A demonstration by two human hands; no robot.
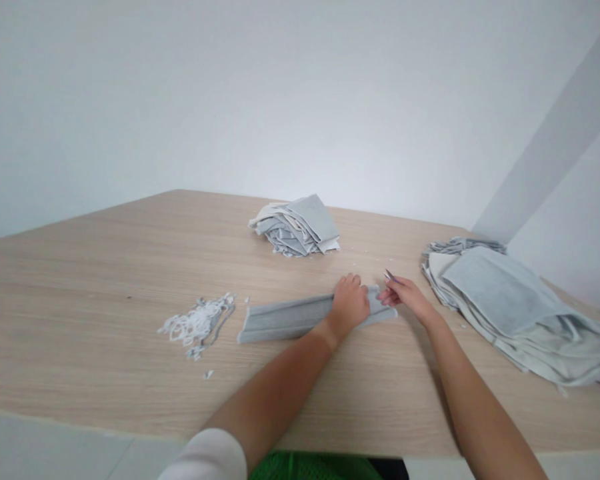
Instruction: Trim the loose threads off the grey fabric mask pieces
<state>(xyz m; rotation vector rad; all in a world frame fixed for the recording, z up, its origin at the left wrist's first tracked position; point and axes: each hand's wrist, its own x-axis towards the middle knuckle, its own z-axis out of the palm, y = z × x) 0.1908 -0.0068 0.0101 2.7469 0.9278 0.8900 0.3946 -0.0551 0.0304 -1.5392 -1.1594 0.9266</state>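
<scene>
A long strip of folded grey cloth (285,319) with pale edges lies slantwise on the table in front of me. My left hand (351,300) is on its right part, fingers curled over the cloth and holding it against the tabletop. Just beyond, at the strip's right end, my right hand (399,293) is closed around a small pair of thread snips (390,275). Their pointed metal blades stick out up and to the left; the handles are mostly hidden in the fingers.
A tangled heap of white and grey trimmings (197,323) lies left of the strip. Folded grey cloths form a pile (300,227) at the back. A larger stack of grey cloths (510,300) stands at the right. All lie on a wooden table (90,267) against a white wall.
</scene>
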